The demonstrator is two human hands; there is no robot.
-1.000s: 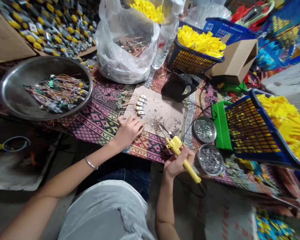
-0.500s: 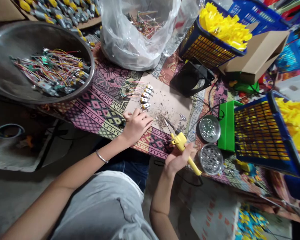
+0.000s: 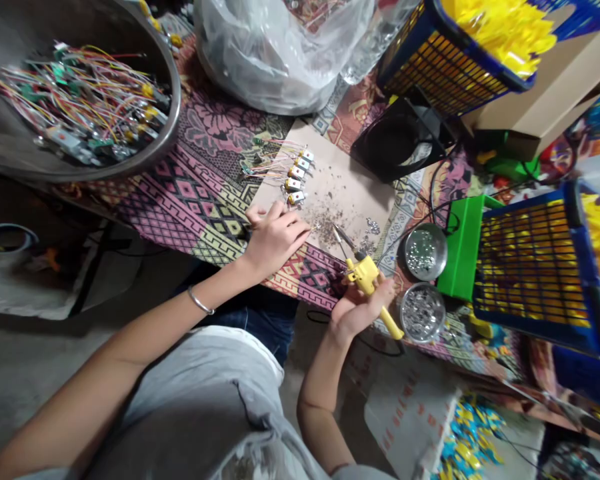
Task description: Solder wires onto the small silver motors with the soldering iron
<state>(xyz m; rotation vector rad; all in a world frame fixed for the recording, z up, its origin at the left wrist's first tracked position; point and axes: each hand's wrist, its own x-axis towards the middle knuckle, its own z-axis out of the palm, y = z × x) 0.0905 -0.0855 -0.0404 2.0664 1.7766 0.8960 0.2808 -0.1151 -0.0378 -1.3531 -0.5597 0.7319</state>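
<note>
My right hand (image 3: pixel 356 308) is wrapped around a yellow soldering gun (image 3: pixel 366 275), its dark pointed tip and a thin metal tube angled toward the cardboard sheet (image 3: pixel 347 175). The tip hovers near dark crumbs of residue on the cardboard. At the sheet's near left edge rests my left hand (image 3: pixel 276 240), fingers bent and pressed together; whatever they pinch, if anything, is hidden. Just beyond its fingers lies a row of several small motors (image 3: pixel 295 184) with yellow ends, their thin wires running left to small green circuit boards (image 3: pixel 250 171). Small shiny metal bits (image 3: pixel 373 227) lie near the sheet's right edge.
Left stands a metal bowl (image 3: pixel 173 127) of wired parts; behind, a plastic bag (image 3: pixel 265 73). A black fan (image 3: pixel 400 143) sits beyond the cardboard. Two round dishes (image 3: pixel 423 312) of metal bits, a green box (image 3: pixel 459 247) and a blue basket (image 3: pixel 530 257) stand right.
The camera view has shifted and sits closer to the table. Both hands stay almost where they were, with the soldering gun still in my right hand.
</note>
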